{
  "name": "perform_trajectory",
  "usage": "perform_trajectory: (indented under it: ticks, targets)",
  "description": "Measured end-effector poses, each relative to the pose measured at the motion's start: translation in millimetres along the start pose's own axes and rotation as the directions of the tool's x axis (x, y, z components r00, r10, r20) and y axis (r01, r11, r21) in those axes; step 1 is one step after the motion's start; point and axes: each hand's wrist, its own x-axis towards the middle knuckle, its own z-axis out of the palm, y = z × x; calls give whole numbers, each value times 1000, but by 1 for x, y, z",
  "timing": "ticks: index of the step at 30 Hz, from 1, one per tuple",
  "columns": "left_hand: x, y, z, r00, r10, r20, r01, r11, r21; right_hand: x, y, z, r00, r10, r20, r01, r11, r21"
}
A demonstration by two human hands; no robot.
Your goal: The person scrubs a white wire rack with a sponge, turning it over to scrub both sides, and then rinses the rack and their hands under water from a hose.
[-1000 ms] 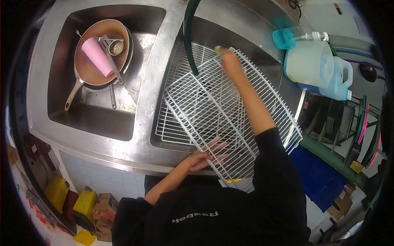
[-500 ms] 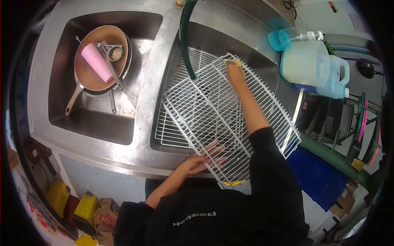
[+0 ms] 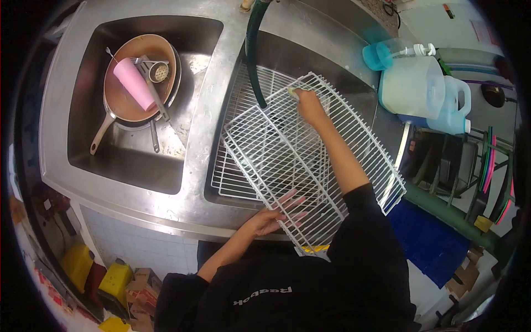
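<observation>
A white wire rack [image 3: 299, 164] lies slanted across the right sink basin, its near end reaching over the counter edge toward my body. My left hand [image 3: 266, 221] holds the rack's near left edge, fingers spread out underneath and seen through the bars. Near the far end, my right hand [image 3: 310, 106] presses a small yellowish sponge [image 3: 292, 92] against the wires; the fingers partly cover it. Below, a second wire rack [image 3: 232, 187] rests in the basin. A dark green hose [image 3: 253, 61] hangs down, its end close to the upper rack's left side.
In the left basin [image 3: 133, 176] sit a frying pan [image 3: 117, 99], a pink tumbler [image 3: 134, 84], a small strainer [image 3: 159, 72] and other utensils. Large jugs [image 3: 412, 83] and a blue cup [image 3: 377, 56] stand at the right. Yellow containers [image 3: 116, 281] are on the floor at left.
My right hand has moved left along the rack's far end with the sponge. My left hand stays at the rack's near edge. The view has shifted slightly.
</observation>
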Motion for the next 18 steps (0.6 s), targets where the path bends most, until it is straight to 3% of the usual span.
perform_trajectory:
  ticks: [1, 4, 5, 8, 9, 12, 13, 16, 18]
  targets:
    - [0, -1, 2, 1000, 0, -14, 0, 1000, 14, 2, -14, -4, 997, -13, -74, 17, 999, 46]
    - [4, -3, -4, 999, 13, 37, -13, 1000, -7, 24, -25, 22, 962, -133, -238, 65, 960, -273]
    - [6, -3, -3, 999, 14, 33, -14, 1000, 13, 24, -18, 43, 982, -120, -149, 47, 907, -418]
    - [4, 0, -3, 1000, 11, 27, -13, 999, 53, 23, -22, 72, 975, -149, -166, 50, 871, -489]
    - [5, -2, -7, 999, 17, 44, -19, 999, 46, 18, -37, 58, 996, 82, 24, -71, 951, -301]
    - [7, -4, -10, 999, 13, 48, -14, 1000, 15, 3, -38, 48, 960, -255, 113, 252, 967, 42]
    - [7, -4, -9, 999, 15, 45, -15, 1000, 8, 4, -37, 39, 961, -234, 146, 220, 970, 108]
    - [5, -3, -4, 1000, 17, 15, -17, 1000, 3, 35, -10, 18, 990, -115, -78, 114, 993, -19]
    - [5, -3, -4, 1000, 10, 5, -10, 1000, 10, 49, 7, 38, 992, -110, -58, 100, 982, -163]
